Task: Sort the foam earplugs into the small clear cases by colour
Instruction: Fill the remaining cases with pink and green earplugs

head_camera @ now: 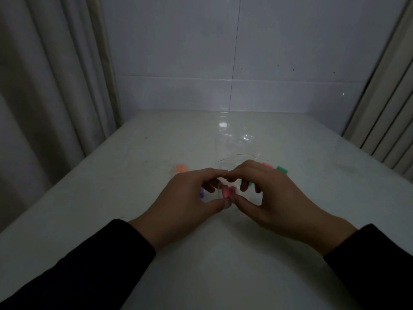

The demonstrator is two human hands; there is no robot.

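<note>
From the head view, the left hand [190,195] and the right hand [268,193] meet over the white table [223,265], fingers curled, both pinching a small clear case [225,193] with pink earplugs [228,191] inside. Orange earplugs [180,168] lie left; a green earplug [282,169] lies right.

The scene is dimly lit and underexposed. Small glare spots are seen on the glossy bench [223,125] and the tiled wall [223,79]. Soft focus and wide-angle bending are noticed toward the edges.
</note>
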